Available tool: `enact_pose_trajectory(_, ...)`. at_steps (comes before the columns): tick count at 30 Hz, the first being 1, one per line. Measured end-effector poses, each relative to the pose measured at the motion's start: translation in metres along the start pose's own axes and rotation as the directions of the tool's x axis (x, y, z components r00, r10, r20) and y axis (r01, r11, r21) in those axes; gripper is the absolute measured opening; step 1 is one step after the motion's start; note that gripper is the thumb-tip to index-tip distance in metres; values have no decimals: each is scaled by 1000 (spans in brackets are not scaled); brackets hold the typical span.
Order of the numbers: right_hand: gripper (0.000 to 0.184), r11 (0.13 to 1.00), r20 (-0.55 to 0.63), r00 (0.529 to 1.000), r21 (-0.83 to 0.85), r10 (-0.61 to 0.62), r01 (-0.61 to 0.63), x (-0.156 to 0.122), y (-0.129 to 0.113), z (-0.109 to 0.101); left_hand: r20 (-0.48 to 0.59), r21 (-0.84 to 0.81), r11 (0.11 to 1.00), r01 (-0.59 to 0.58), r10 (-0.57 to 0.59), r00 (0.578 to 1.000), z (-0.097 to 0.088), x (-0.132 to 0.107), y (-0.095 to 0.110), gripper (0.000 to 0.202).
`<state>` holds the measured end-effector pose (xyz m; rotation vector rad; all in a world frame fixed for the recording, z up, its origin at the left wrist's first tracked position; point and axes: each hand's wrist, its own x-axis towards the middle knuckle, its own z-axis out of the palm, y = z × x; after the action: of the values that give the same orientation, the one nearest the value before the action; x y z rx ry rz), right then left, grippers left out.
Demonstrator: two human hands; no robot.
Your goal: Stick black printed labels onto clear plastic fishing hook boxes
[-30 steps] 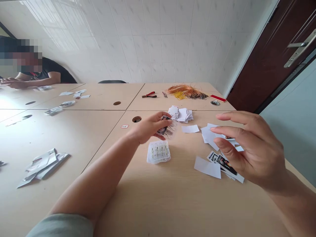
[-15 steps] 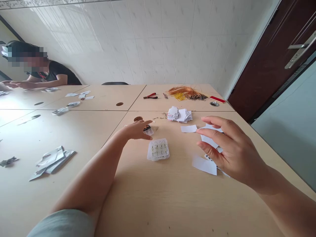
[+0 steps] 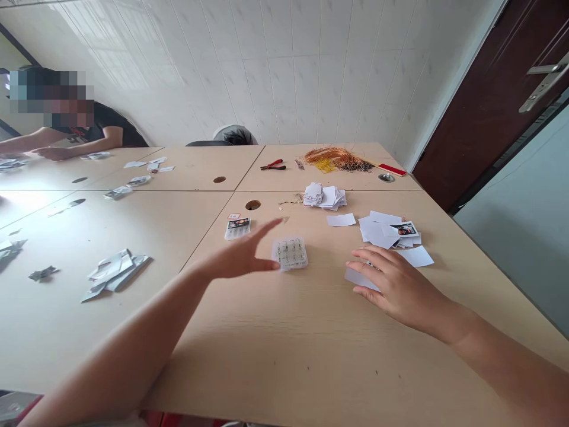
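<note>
A clear plastic box (image 3: 292, 254) holding small metal hooks lies on the table in front of me. My left hand (image 3: 242, 255) reaches in from the left with thumb and forefinger spread, its thumb tip at the box's left edge; nothing is in it. Behind that hand lies a smaller clear pack (image 3: 237, 229) with a dark printed label. My right hand (image 3: 395, 284) hovers over or touches a white paper card (image 3: 361, 279), fingers apart and partly covering it. Just beyond are loose white cards (image 3: 377, 231), one of them with a dark picture.
Farther back are a stack of white cards (image 3: 324, 196), red-handled pliers (image 3: 273, 165) and a bundle of orange wire-like strands (image 3: 333, 157). Flat silvery packets (image 3: 114, 273) lie on the left. A round hole (image 3: 253, 205) opens in the tabletop. Another person (image 3: 102, 127) sits at the far left.
My left hand has drawn back from the smaller pack, which now shows. My right hand has come down to the white card. The view has shifted slightly.
</note>
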<state>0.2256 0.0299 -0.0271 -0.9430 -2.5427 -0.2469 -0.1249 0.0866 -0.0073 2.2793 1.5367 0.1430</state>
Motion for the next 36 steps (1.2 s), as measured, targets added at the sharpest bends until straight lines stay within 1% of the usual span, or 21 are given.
enact_pose_trajectory(1,20,1000,33,999,5,9,-10,-1,-1,1,16,-13,999,-42,42,999,8,-2,10,103)
enact_pose_trajectory(2,19,1000,65,998,9,22,-22,-2,-2,1,25,-22,997,-68,68,997,16,-2,18,104)
enact_pose_trajectory(4,19,999,122,991,19,47,-50,-5,-5,2,11,-37,996,-87,87,996,30,0,27,97)
enact_pose_trajectory(6,20,997,168,984,34,67,-74,-8,-9,6,-34,-50,996,-79,78,996,42,5,27,89)
enact_pose_trajectory(8,19,994,202,976,53,80,-93,-10,-12,13,-92,-66,996,-63,57,994,49,12,24,86)
enact_pose_trajectory(11,17,990,232,968,76,101,-121,-7,-11,28,-173,-89,995,-42,26,985,53,22,18,86)
enact_pose_trajectory(14,19,982,235,961,81,146,-169,0,-6,40,-238,-102,994,-39,14,971,52,26,14,81)
enact_pose_trajectory(16,21,975,223,959,90,178,-202,4,-4,44,-265,-106,993,-50,20,964,51,27,11,79)
enact_pose_trajectory(18,22,969,197,960,106,201,-225,5,0,43,-280,-107,992,-71,38,959,51,26,9,79)
enact_pose_trajectory(20,24,961,149,960,109,236,-254,2,10,38,-289,-104,990,-97,63,955,52,27,6,78)
enact_pose_trajectory(22,27,946,78,949,86,306,-312,-4,28,31,-300,-100,987,-122,87,950,54,28,4,78)
enact_pose_trajectory(25,32,893,-36,892,16,450,-450,-16,65,22,-315,-102,983,-150,111,943,56,32,0,79)
enact_pose_trajectory(27,35,852,-66,851,-14,522,-523,-25,88,21,-319,-105,981,-162,121,940,56,33,0,78)
enact_pose_trajectory(30,34,814,-39,815,-35,579,-580,-32,105,25,-317,-109,979,-173,131,939,54,32,2,75)
enact_pose_trajectory(36,30,779,42,778,-47,627,-626,-29,106,35,-304,-108,982,-155,115,946,51,28,8,76)
